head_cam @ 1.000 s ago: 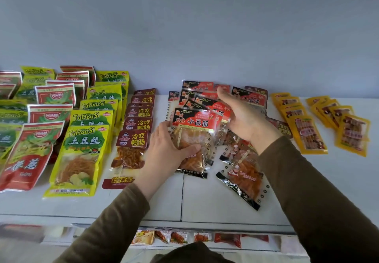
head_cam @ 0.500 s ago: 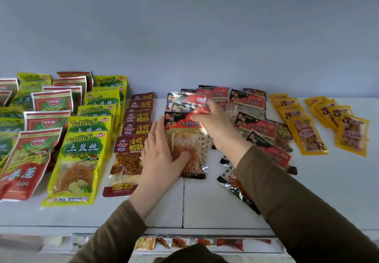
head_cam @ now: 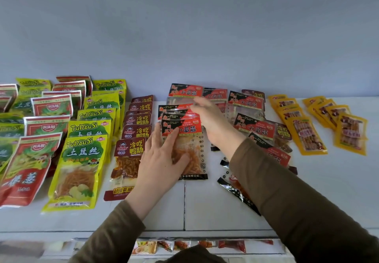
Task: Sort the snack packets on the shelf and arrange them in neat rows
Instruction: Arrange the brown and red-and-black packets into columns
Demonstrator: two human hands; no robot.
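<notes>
On the white shelf [head_cam: 205,211], a row of red-and-black snack packets runs back from a front packet [head_cam: 190,152] to a rear one [head_cam: 185,91] near the wall. My left hand [head_cam: 160,160] lies flat on the front packet's left side, fingers straight. My right hand [head_cam: 211,119] hovers over the middle of this row, its blurred fingers stretched toward the rear packets and holding nothing I can make out. More packets of the same kind lie in a loose heap [head_cam: 254,129] to the right, partly under my right sleeve.
Left of the row stand lines of dark-red packets [head_cam: 137,129], yellow-green packets [head_cam: 86,150] and red-green packets [head_cam: 28,160]. Two lines of orange packets [head_cam: 307,135] lie at the right. A grey wall closes the back. A lower shelf [head_cam: 184,245] holds small packets.
My right hand carried a red-and-black packet from the heap to the row, set it at the back and let go. My left hand flattened on the front packet.
</notes>
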